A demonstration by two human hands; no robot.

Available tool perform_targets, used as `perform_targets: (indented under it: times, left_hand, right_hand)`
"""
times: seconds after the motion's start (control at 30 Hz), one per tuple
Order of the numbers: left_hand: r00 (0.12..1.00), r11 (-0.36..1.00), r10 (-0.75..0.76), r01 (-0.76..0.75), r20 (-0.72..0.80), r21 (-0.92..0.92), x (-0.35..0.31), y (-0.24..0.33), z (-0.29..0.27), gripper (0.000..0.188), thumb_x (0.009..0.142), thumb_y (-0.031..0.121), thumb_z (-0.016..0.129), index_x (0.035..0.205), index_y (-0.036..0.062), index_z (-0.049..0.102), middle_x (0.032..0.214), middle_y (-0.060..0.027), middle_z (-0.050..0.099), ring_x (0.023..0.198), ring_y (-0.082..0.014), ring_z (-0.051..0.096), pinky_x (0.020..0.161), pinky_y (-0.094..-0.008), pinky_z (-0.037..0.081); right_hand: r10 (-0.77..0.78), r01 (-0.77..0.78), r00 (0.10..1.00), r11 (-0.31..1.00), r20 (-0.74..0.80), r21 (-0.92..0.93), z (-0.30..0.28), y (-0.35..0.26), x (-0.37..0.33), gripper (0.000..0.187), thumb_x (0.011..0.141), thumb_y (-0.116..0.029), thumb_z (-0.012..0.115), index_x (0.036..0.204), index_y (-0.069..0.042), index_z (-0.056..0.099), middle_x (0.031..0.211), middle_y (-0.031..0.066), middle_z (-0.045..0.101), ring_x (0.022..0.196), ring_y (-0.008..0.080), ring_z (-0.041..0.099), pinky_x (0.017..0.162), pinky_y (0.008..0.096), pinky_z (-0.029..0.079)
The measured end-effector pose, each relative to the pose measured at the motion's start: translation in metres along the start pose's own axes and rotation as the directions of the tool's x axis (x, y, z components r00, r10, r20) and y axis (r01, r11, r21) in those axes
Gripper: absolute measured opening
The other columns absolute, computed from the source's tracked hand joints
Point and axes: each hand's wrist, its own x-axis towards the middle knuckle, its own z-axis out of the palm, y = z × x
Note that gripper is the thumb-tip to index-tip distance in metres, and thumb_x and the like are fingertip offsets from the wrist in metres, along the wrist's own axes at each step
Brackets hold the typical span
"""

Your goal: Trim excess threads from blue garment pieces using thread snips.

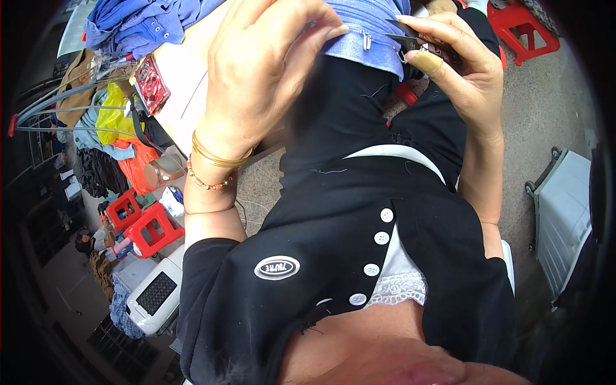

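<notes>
My left hand (263, 70), with gold bangles and a beaded bracelet at the wrist, is raised over the pale table edge. Its thumb and fingertips are pinched together; whatever they hold is too small or hidden to tell. In my right hand (471, 74), a yellowish bandage wraps the thumb. That hand grips dark thread snips (402, 41), their two blades spread apart and pointing left. Blue fabric (346, 52) lies across my lap between the hands. Small, shiny pale fittings (366, 40) sit on it, close to the blade tips.
A pale tabletop (186, 96) at upper left bears folded blue garments (138, 29) and a red patterned packet (151, 85). Bags, clothing and red stools (154, 229) crowd the left. Another red stool (523, 32) stands at upper right, and a white wheeled bin (564, 212) at right.
</notes>
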Motion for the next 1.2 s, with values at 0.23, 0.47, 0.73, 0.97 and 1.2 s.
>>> perform_targets:
  times: [0.23, 0.47, 0.73, 0.97, 1.2]
  left_hand:
    - [0.879, 0.712, -0.375, 0.070, 0.294, 0.699, 0.017, 0.047, -0.011, 0.020, 0.078, -0.002, 0.077, 0.095, 0.0046, 0.069, 0.094, -0.0079, 0.069, 0.087, -0.0239, 0.067, 0.075, -0.0314, 0.052]
    - [0.880, 0.643, -0.325, -0.062, 0.345, 0.763, 0.015, 0.051, -0.010, 0.020, 0.078, 0.004, 0.078, 0.095, 0.0078, 0.069, 0.093, -0.0055, 0.070, 0.087, -0.0231, 0.064, 0.077, -0.0323, 0.046]
    - [0.877, 0.650, -0.339, -0.043, 0.340, 0.759, 0.014, 0.051, -0.011, 0.019, 0.078, 0.006, 0.079, 0.094, 0.0089, 0.069, 0.094, -0.0045, 0.070, 0.089, -0.0224, 0.064, 0.078, -0.0315, 0.044]
    - [0.890, 0.656, -0.339, -0.008, 0.304, 0.755, 0.012, 0.051, -0.008, 0.019, 0.078, 0.004, 0.078, 0.094, 0.0075, 0.068, 0.093, -0.0051, 0.069, 0.089, -0.0224, 0.064, 0.079, -0.0320, 0.044]
    - [0.880, 0.656, -0.366, 0.013, 0.304, 0.754, 0.011, 0.051, -0.010, 0.017, 0.080, 0.005, 0.078, 0.093, 0.0067, 0.068, 0.093, -0.0055, 0.069, 0.087, -0.0225, 0.063, 0.080, -0.0317, 0.044]
  right_hand:
    - [-0.102, 0.111, 0.993, 0.976, 0.060, -0.187, 0.001, -0.009, 0.005, 0.048, 0.079, 0.000, 0.080, 0.125, -0.004, 0.068, 0.097, -0.0007, 0.056, 0.081, 0.0059, 0.050, 0.068, 0.0173, 0.039]
    - [-0.010, 0.013, 1.000, 0.989, 0.016, -0.149, 0.009, -0.040, 0.021, 0.036, 0.077, -0.002, 0.082, 0.112, 0.001, 0.073, 0.085, 0.0075, 0.065, 0.074, 0.0160, 0.058, 0.065, 0.0269, 0.043]
    - [-0.040, 0.042, 0.999, 0.986, 0.017, -0.163, 0.009, -0.038, 0.021, 0.035, 0.076, -0.001, 0.081, 0.110, 0.000, 0.074, 0.083, 0.0073, 0.065, 0.073, 0.0163, 0.058, 0.065, 0.0268, 0.044]
    - [-0.028, 0.025, 0.999, 0.991, -0.021, -0.128, 0.011, -0.030, 0.015, 0.033, 0.077, -0.001, 0.081, 0.109, 0.000, 0.074, 0.083, 0.0070, 0.065, 0.072, 0.0163, 0.059, 0.064, 0.0269, 0.044]
    - [-0.111, 0.103, 0.994, 0.947, -0.009, -0.303, 0.012, -0.041, 0.019, 0.029, 0.077, -0.004, 0.081, 0.105, -0.002, 0.075, 0.080, 0.0062, 0.064, 0.069, 0.0177, 0.059, 0.061, 0.0284, 0.044]
